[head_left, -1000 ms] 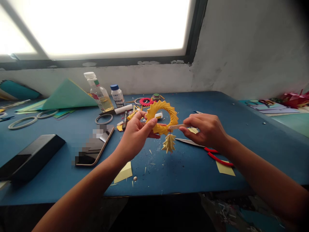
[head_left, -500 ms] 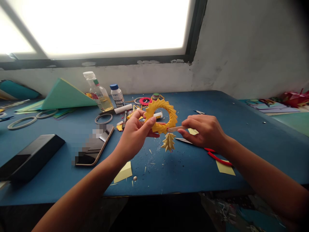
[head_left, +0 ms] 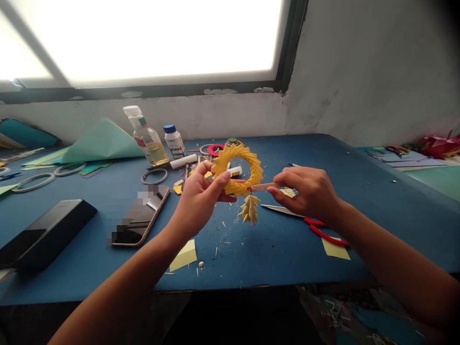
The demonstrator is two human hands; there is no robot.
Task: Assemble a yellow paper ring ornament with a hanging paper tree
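My left hand [head_left: 201,194] pinches the left side of a yellow folded-paper ring [head_left: 256,167], holding it upright above the table. From the ring's lower edge a pale yellow folded-paper pendant [head_left: 249,210] hangs on a red thread. My right hand [head_left: 305,191] grips a flat wooden stick [head_left: 263,187] between thumb and fingers. The stick's tip is at the bottom of the ring, by the thread; whether it touches I cannot tell. Below my right hand lie scissors [head_left: 328,235] with red handles, partly hidden by that hand, on a yellow paper piece [head_left: 338,250].
On the blue table [head_left: 251,268] lie a phone [head_left: 142,218] and a dark box-shaped device [head_left: 46,235] at left. Behind stand a bottle of yellowish liquid [head_left: 153,146] and a white blue-capped bottle [head_left: 175,143]. Grey rings [head_left: 34,183], green paper sheets [head_left: 104,143] and paper scraps lie about.
The ring and pendant have shifted slightly left and up. My right hand and the stick have moved a little up and right. The green sheet at the back left has sagged.
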